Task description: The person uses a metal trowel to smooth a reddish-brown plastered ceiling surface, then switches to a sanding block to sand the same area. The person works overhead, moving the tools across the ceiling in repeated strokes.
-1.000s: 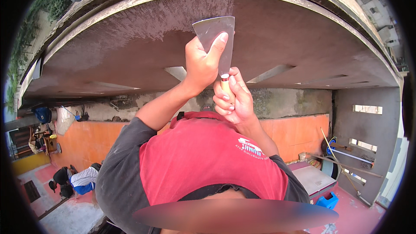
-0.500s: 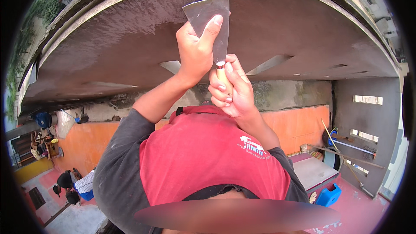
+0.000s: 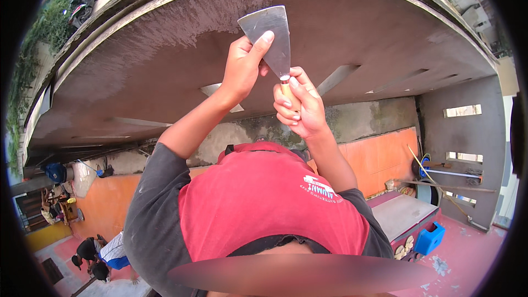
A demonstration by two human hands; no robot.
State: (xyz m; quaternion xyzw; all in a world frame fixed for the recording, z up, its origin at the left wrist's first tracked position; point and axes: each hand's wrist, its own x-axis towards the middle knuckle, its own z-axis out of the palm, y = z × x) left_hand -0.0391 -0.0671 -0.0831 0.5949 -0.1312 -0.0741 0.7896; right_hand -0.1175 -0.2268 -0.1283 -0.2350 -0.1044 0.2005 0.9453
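A wide putty knife (image 3: 270, 27) with a flared grey metal blade and a pale wooden handle stands upright between my hands, its broad edge pointing up. My left hand (image 3: 243, 66) pinches the blade by its left side, the thumb lying flat across the near face and the fingers mostly hidden behind. Wrapped round the handle lower down is my right hand (image 3: 302, 102). Behind the knife spreads a dark brown-grey wall (image 3: 357, 27) with paler streaks at its upper left. Whether the blade touches the wall I cannot tell.
Slanted openings (image 3: 336, 80) pierce the wall. Orange tiling (image 3: 379, 151) runs below. On the right, a blue plastic stool (image 3: 429, 238) stands near a grey-topped bench (image 3: 404, 217), with poles (image 3: 448, 173) leaning behind. Two people (image 3: 96, 256) crouch at lower left.
My left hand has shifted slightly left and my right hand slightly right, widening the gap between them. The putty knife tilts a little more. The whole view has shifted slightly.
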